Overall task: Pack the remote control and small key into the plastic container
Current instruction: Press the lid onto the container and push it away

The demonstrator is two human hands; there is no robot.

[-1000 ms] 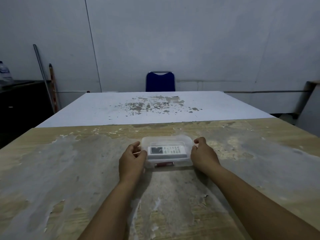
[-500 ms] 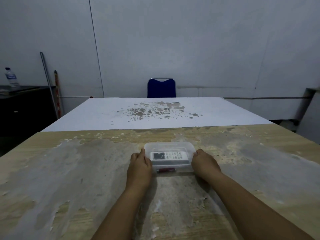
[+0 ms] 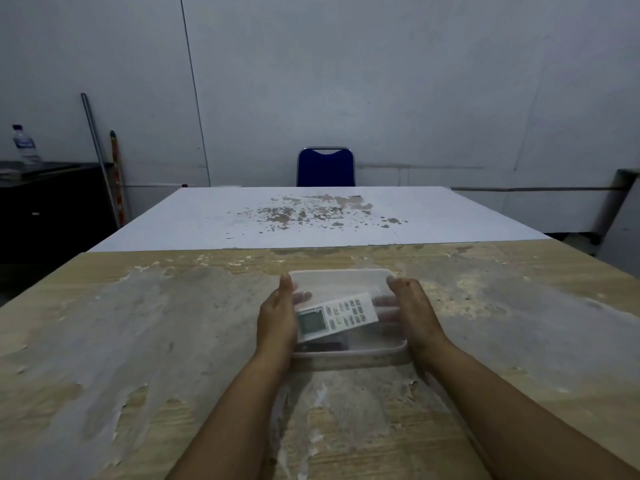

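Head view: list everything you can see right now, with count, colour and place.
plastic container: one, clear, near table centre, between the hands
remote control: one, white, tilted inside the container
dark object: one, near front wall of container; too blurred to identify
table: one, worn wood
white sheet: one, far half of table
chair: one, blue, behind table
bottle: one, clear, on dark cabinet at left
poles: two, leaning on wall
left hand: container's left side
right hand: container's right side

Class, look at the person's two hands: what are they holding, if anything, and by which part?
Both hands grip the clear plastic container by its short ends: left hand on the left end, right hand on the right. The remote control lies inside.
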